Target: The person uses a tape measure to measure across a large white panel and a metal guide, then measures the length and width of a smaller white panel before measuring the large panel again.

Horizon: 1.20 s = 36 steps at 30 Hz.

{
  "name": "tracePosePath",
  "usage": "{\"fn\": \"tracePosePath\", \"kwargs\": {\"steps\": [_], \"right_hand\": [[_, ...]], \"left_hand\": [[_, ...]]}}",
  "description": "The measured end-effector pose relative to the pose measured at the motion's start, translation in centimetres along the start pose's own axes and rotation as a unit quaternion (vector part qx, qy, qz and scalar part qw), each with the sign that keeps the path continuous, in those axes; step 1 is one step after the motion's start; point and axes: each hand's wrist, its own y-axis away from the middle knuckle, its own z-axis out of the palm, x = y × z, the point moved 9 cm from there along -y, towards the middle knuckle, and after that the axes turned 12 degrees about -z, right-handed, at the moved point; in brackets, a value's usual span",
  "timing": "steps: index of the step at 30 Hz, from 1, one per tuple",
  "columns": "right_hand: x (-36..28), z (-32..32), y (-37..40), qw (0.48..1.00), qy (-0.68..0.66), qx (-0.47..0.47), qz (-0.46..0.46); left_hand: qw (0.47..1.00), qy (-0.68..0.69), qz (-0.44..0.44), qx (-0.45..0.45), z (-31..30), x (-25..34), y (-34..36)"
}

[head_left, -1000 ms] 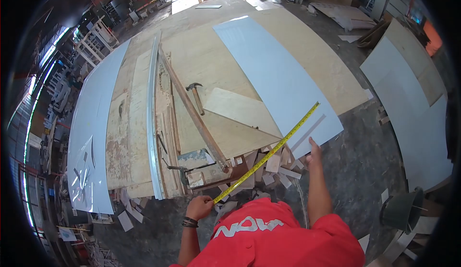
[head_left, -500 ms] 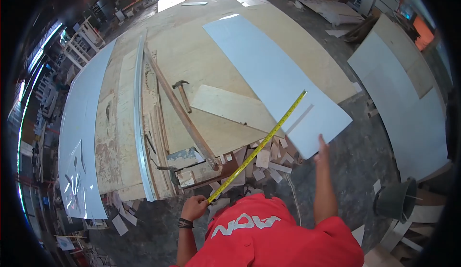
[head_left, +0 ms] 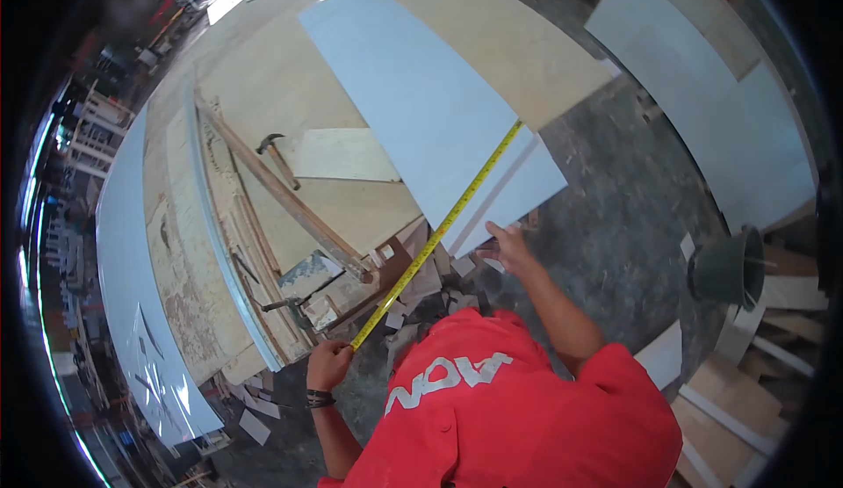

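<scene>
My left hand [head_left: 329, 363], with a dark wristband, is shut on the near end of a yellow tape measure [head_left: 439, 227]. The tape runs diagonally up and right across the near corner of a long white panel [head_left: 413, 93], which lies on a big plywood sheet [head_left: 263, 75]. Just below the panel's near edge my right hand [head_left: 505, 246] is held with fingers apart, beside the tape and holding nothing. A small plywood offcut [head_left: 347, 154] lies left of the panel.
A hammer [head_left: 277, 159] lies by a long wooden batten [head_left: 281, 194]. A metal straightedge [head_left: 219, 242] and a clamp [head_left: 285, 305] sit at the left. Scrap offcuts [head_left: 421, 290] litter the floor. A green bucket [head_left: 724, 268] and white panels [head_left: 702, 75] are on the right.
My right hand has moved left from the white panel's near corner to a spot beside the tape. The tape now lies steeper, and my view has tilted and shifted.
</scene>
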Motion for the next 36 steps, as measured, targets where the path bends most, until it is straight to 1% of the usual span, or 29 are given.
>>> {"fn": "tracePosePath", "kwargs": {"steps": [1, 3, 6, 7, 9, 13, 15, 19, 24, 28, 30, 31, 33, 34, 36], "right_hand": [[0.3, -0.2, -0.2, 1.000, 0.000, 0.001, -0.009], [0.9, -0.8, -0.1, 1.000, -0.002, 0.011, -0.020], [0.9, -2.0, 0.4, 0.995, 0.055, 0.058, -0.062], [1.0, -2.3, 0.8, 0.995, 0.053, 0.062, -0.061], [0.7, -2.5, 1.4, 0.991, 0.093, 0.062, -0.076], [1.4, -2.7, 1.7, 0.991, 0.098, 0.057, -0.065], [1.7, -2.8, 1.5, 0.992, 0.091, 0.060, -0.071], [1.1, -2.5, 2.2, 0.991, 0.074, 0.057, -0.092], [1.9, -2.5, 2.5, 0.994, 0.072, 0.047, -0.064], [1.6, -2.5, 2.9, 0.995, 0.058, 0.045, -0.071], [1.5, -2.4, 3.2, 0.996, 0.040, 0.038, -0.070], [1.6, -2.6, 3.3, 0.996, 0.039, 0.041, -0.069], [1.5, -2.8, 3.3, 0.995, 0.051, 0.052, -0.071], [1.5, -2.8, 3.4, 0.995, 0.050, 0.054, -0.069], [1.3, -2.7, 3.5, 0.995, 0.043, 0.051, -0.069]], "left_hand": [[1.000, -0.006, 0.005, -0.009, 0.2, -0.2, 0.0], [0.999, -0.018, 0.026, 0.022, -0.4, -0.4, 0.1], [0.999, -0.038, 0.017, 0.010, -0.7, -0.4, 0.1], [0.999, -0.041, 0.018, 0.007, -0.8, -0.3, -0.1], [0.998, -0.056, 0.025, -0.003, -0.8, -0.2, -0.5], [0.997, -0.062, 0.049, -0.006, -1.2, 0.9, -1.6], [0.994, -0.088, 0.063, 0.010, -1.4, 1.6, -2.4], [0.991, -0.096, 0.089, 0.024, -1.8, 3.5, -3.7], [0.987, -0.107, 0.115, 0.031, -2.1, 4.9, -5.4], [0.992, -0.093, 0.091, -0.003, -1.9, 4.4, -6.9], [0.982, -0.124, 0.146, -0.002, -2.2, 5.9, -6.4], [0.981, -0.126, 0.146, -0.005, -2.2, 6.0, -6.4], [0.989, -0.105, 0.089, -0.052, -1.9, 5.0, -6.8], [0.989, -0.107, 0.089, -0.054, -1.9, 5.1, -6.7], [0.982, -0.120, 0.138, -0.050, -1.8, 6.1, -6.2]]}}
